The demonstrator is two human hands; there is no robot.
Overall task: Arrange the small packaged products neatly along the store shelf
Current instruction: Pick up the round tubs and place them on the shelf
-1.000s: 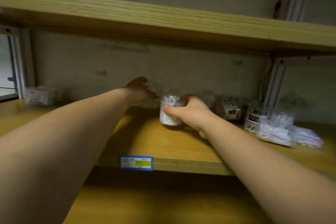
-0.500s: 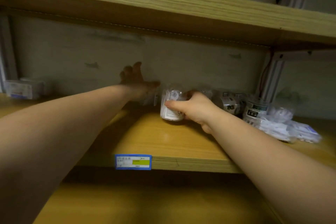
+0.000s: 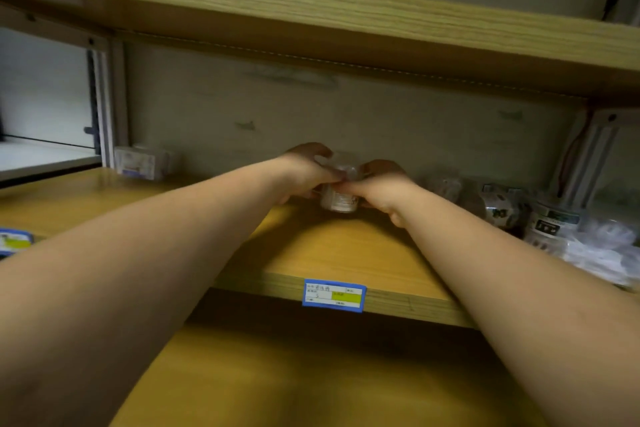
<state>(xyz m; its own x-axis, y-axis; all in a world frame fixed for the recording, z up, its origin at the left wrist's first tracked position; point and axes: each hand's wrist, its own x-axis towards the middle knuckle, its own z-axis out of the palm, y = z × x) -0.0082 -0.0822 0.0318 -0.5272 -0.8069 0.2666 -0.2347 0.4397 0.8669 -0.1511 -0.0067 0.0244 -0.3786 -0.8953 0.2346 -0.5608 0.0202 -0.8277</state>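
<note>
On the shelf point(image 3: 346, 253), a loose cluster of small packs point(image 3: 554, 222) crowds the back at your 2 o'clock, with clear wrapped bags point(image 3: 602, 250) spilling toward the front edge there. A lone white box point(image 3: 138, 163) sits at 10 o'clock by the upright. A blue price tag point(image 3: 334, 295) is stuck to the front edge at 6 o'clock. The upper shelf point(image 3: 311, 0) hangs low over your reach.

Your 2 hands meet at 12 o'clock around 1 small clear jar point(image 3: 341, 199) standing upright on the board near the back wall. Your left hand point(image 3: 304, 173) curls its fingers over the jar's top and left side; your right hand point(image 3: 382, 189) clasps the right side, thumb across the front. Both are closed on it, thumbs almost touching.
</note>
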